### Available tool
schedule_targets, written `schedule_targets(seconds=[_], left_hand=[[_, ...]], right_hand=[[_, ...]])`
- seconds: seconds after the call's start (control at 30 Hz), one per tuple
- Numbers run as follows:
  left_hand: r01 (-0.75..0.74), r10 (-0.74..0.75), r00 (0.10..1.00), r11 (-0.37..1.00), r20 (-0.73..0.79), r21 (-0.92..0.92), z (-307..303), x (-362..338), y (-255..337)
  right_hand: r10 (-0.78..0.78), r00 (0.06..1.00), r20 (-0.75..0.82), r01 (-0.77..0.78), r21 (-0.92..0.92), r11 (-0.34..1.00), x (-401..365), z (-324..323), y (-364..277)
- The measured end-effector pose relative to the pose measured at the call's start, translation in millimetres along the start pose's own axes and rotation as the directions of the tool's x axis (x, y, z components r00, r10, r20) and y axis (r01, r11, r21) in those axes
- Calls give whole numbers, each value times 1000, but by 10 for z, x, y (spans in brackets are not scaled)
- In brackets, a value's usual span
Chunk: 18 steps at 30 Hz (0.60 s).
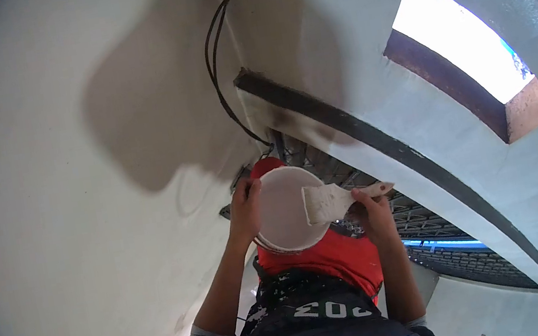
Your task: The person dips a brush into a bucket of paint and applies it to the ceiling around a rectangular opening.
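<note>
My left hand [245, 210] grips the left rim of a white paint bucket [295, 244], thumb over the edge. Pale paint or its coating shows inside the bucket. In my right hand [373, 213] is a wide paintbrush [325, 203], its bristles caked white and pointing left over the bucket's opening. The brush's handle end, with a hole in it, sticks out to the right past my fingers. Red clothing [318, 255] with paint-spattered dark cloth lies right below the bucket.
A pale wall [66, 221] rises on the left. Looped black cables [215, 57] hang from its corner. A dark strip [377, 140] curves along the right wall, below a bright window opening [459, 32]. Dark metal gridwork [424, 217] shows lower down.
</note>
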State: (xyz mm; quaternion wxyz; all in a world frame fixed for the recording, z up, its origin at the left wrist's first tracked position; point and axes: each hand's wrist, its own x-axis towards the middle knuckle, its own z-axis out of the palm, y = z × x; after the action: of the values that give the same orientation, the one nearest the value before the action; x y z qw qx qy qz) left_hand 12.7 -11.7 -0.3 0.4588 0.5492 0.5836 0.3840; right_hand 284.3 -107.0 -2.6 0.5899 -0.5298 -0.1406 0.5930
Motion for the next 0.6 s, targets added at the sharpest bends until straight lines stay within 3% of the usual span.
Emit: schedule_targets(seconds=[0.03, 0.13, 0.27, 0.4, 0.47, 0.53, 0.6], left_hand=[[4, -4, 1000, 1000, -5, 14, -1, -21, 68], [-5, 5, 1000, 1000, -5, 19, 12, -13, 55], [-37, 37, 999, 998, -3, 41, 7, -24, 76], [-113, 112, 994, 993, 15, 42, 5, -15, 34], [-24, 24, 1000, 999, -6, 25, 14, -6, 24], [-18, 18, 1000, 1000, -7, 0, 17, -2, 5], [-16, 16, 1000, 1000, -8, -26, 16, -3, 7]], right_hand=[[-7, 1000, -6, 7, -2, 1000, 6, -72, 71], [117, 993, 31, -121, 224, 967, -101, 62, 68], [120, 993, -1, -118, 174, 978, -126, 107, 51], [175, 976, 130, -198, 192, 961, 62, -136, 203], [197, 959, 206, -241, 218, 946, 194, -311, 341], [229, 913, 338, -353, 370, 859, 269, -422, 416], [247, 916, 315, -363, 394, 845, 99, -185, 186]])
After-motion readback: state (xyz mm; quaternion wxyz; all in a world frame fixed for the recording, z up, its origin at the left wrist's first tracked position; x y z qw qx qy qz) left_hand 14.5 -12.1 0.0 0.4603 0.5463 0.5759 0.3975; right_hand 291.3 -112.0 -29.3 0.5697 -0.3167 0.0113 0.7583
